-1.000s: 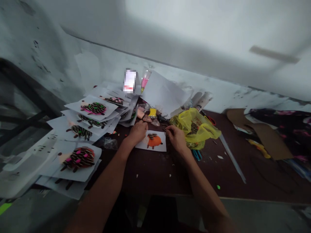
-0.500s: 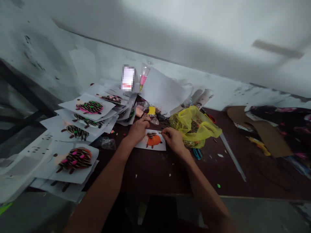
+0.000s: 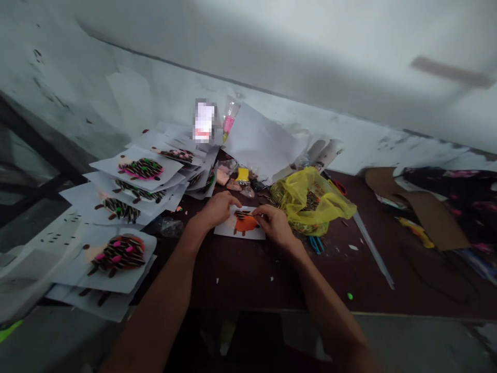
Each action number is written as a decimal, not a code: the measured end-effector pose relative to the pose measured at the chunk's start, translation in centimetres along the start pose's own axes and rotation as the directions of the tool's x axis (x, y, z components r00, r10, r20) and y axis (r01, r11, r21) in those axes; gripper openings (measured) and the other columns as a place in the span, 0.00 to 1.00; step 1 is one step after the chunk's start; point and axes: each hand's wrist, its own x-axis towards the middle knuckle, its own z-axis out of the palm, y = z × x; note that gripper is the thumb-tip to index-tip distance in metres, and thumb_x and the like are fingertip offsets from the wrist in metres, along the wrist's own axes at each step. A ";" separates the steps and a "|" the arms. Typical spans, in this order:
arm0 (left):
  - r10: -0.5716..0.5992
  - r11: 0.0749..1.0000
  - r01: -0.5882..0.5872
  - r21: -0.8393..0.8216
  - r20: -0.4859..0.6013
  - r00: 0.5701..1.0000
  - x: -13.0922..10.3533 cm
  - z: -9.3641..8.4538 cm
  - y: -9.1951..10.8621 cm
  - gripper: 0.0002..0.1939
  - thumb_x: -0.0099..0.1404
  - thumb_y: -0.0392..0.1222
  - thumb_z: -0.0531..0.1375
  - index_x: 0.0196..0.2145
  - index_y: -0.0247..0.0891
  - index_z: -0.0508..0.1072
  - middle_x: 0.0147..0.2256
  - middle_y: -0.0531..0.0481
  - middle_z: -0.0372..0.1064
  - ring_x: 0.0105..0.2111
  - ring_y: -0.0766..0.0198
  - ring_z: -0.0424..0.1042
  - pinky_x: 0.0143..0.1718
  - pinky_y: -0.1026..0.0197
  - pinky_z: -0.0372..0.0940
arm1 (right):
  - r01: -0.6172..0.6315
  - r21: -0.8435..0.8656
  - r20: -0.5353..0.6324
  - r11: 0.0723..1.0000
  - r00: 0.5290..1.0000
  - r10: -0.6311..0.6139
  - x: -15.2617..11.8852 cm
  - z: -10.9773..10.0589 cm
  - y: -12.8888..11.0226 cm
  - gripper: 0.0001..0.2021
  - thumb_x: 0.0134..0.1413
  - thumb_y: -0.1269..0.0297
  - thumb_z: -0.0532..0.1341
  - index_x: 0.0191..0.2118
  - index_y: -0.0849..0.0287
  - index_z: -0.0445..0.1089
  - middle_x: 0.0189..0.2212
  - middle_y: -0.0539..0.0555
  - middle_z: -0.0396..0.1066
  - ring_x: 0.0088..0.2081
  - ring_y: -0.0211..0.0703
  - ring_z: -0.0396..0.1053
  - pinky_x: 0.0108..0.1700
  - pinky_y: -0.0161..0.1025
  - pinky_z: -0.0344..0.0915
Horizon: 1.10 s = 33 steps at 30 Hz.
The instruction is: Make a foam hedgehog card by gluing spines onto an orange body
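Between the fingers of our left hand (image 3: 219, 207) and right hand (image 3: 276, 224) we have a white sheet (image 3: 222, 231) flat on the dark surface (image 3: 240, 269). It bears a rounded, bright orange shape (image 3: 245, 224) with stubby brown feet (image 3: 243, 233) and several dark strips (image 3: 242, 213) across its top. Our right fingers pinch a thin dark piece (image 3: 250, 214) over it; our left fingers bend near the sheet's far edge, whether gripping we cannot tell.
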 end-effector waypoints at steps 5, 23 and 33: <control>0.015 1.000 -0.015 0.009 0.028 0.999 -0.2 -0.2 0.2 0.27 0.55 0.21 0.53 0.43 0.43 0.82 0.41 0.46 0.73 0.40 0.62 0.71 0.45 0.62 0.65 | -0.011 -0.027 -0.005 1.000 1.000 0.011 0.1 0.4 0.2 0.07 0.57 0.73 0.61 0.36 0.57 0.76 0.32 0.52 0.73 0.33 0.39 0.69 0.38 0.34 0.62; 0.053 0.998 -0.054 0.023 0.018 0.998 -0.3 0.2 0.0 0.30 0.53 0.20 0.53 0.44 0.46 0.82 0.40 0.47 0.72 0.43 0.59 0.70 0.48 0.59 0.64 | 0.005 -0.133 0.041 0.991 0.999 0.001 0.3 1.0 0.1 0.09 0.60 0.72 0.58 0.37 0.56 0.77 0.34 0.53 0.72 0.36 0.41 0.70 0.39 0.35 0.61; 0.065 0.996 -0.067 0.065 0.033 0.997 -0.2 0.1 0.0 0.31 0.52 0.20 0.53 0.46 0.45 0.81 0.41 0.47 0.73 0.43 0.60 0.70 0.47 0.61 0.64 | 0.017 -0.187 0.079 0.982 0.997 -0.002 0.4 1.0 0.0 0.10 0.62 0.71 0.58 0.40 0.57 0.77 0.35 0.55 0.73 0.37 0.42 0.69 0.41 0.35 0.60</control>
